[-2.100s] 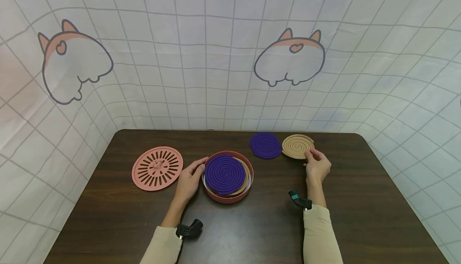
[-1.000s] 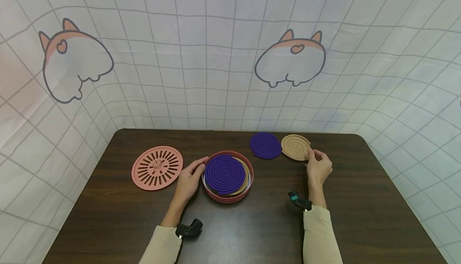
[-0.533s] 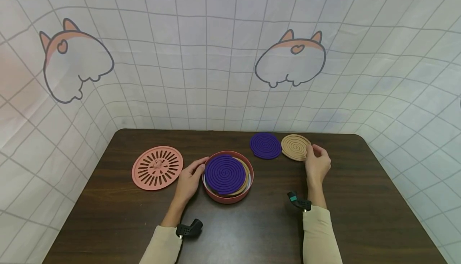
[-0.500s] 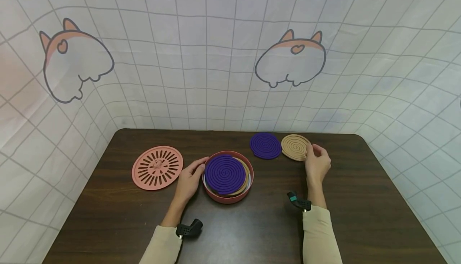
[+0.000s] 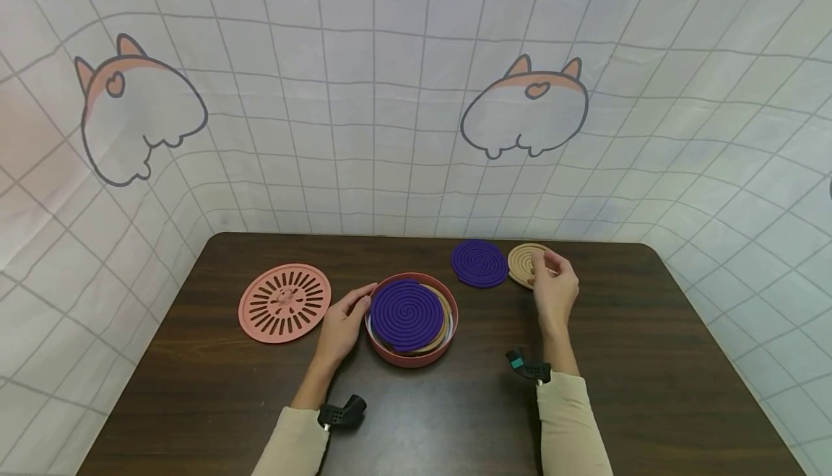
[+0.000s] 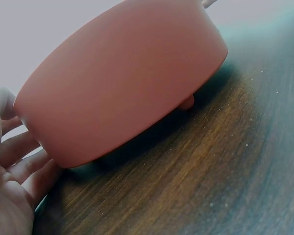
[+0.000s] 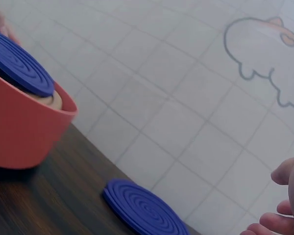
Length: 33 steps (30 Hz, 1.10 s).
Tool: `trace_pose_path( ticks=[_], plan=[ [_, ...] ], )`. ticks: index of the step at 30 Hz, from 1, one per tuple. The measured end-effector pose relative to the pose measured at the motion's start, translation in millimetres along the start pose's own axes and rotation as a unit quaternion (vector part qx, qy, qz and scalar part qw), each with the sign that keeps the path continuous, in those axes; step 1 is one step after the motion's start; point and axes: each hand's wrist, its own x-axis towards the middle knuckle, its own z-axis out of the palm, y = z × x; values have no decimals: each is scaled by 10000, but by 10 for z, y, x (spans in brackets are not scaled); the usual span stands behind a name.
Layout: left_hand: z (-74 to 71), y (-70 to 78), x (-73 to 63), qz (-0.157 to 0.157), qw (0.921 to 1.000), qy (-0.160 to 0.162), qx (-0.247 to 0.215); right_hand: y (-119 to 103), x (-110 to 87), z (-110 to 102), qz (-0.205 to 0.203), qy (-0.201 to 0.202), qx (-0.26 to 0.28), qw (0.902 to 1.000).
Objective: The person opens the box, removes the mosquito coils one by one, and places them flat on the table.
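In the head view my left hand point(image 5: 339, 328) holds the left side of a round red mosquito coil box point(image 5: 409, 362). The left wrist view shows fingers point(image 6: 32, 169) against its wall. Inside lies a purple mosquito coil point(image 5: 406, 315) on top, with a tan coil point(image 5: 445, 324) showing under its right edge. My right hand point(image 5: 556, 292) hovers over a second tan coil point(image 5: 520, 263) on the table, hiding its right part. Its thumb point(image 7: 284, 171) and curled fingertips hold nothing visible. Just left of that coil lies another purple coil point(image 5: 479, 263).
A pink slotted lid point(image 5: 284, 303) lies flat on the dark wooden table point(image 5: 455, 418), left of the box. A white gridded curtain point(image 5: 390, 136) with printed corgi shapes hangs behind the table's far edge.
The tan coil shifted slightly left beside the purple one as my right hand pushed its edge. The right hand then let go and moved left over it. My left hand stays put.
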Motion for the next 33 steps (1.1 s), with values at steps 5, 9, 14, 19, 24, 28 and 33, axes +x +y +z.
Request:
trace_pose_path(
  ticks=[5,9,14,19,24,28,33],
  plan=[
    [2,-4,0,53,10000,-3,6,-71,-49,72,-167,-208,26,9996],
    [6,-11,1,74,10000,-10,22,-120,-78,106,-256,-348,27,9991],
    [7,-15,0,83,10000,-15,12,-171,-112,156,-482,-453,12,9978],
    [2,-3,-7,86,10000,3,46,-281,-204,197,-727,-637,107,9953],
    [1,-8,-4,96,9999,-4,38,-303,-258,245,-613,-979,9,9933],
    [-1,-16,1,102,9999,-17,-2,-349,-326,285,-592,-1183,-103,9912],
    [-5,-9,1,75,10000,-36,27,-382,-408,340,-751,-1316,-182,9883]
  ],
)
